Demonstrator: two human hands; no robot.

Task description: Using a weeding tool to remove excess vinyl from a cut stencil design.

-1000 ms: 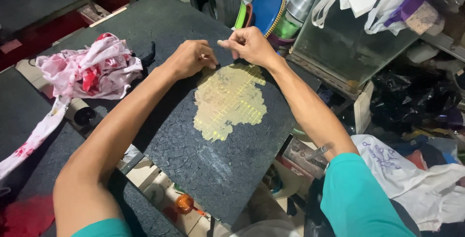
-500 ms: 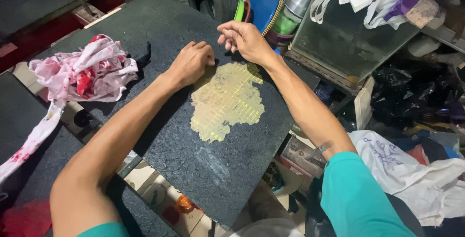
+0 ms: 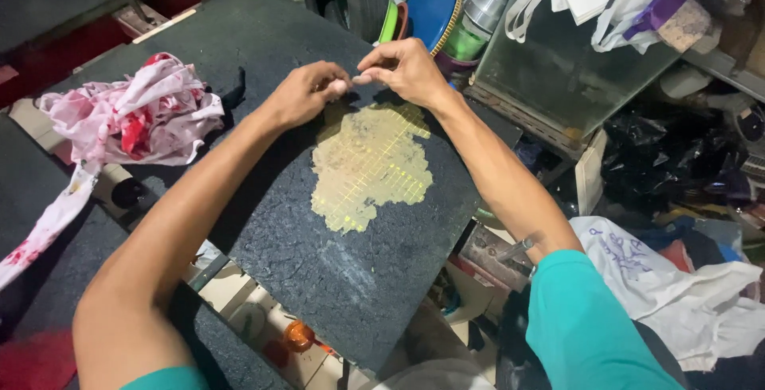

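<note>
Just below both hands (image 3: pixel 355 79), the yellow gridded patch (image 3: pixel 370 167) lies flat.

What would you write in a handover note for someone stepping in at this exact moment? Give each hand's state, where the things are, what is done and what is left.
Left hand: fingers curled, fingertips pinched at the far edge of the yellowish gridded patch; whether it grips anything is too small to tell.
Right hand: fingertips meeting the left hand's at the same spot.
Things: the patch lies flat on the dark stone slab; a red and white cloth lies bunched on the slab's left side, untouched.
Done: the patch is spread on the slab, grid lines showing.
Left: the patch is not lifted; only its far edge is being handled.
</note>
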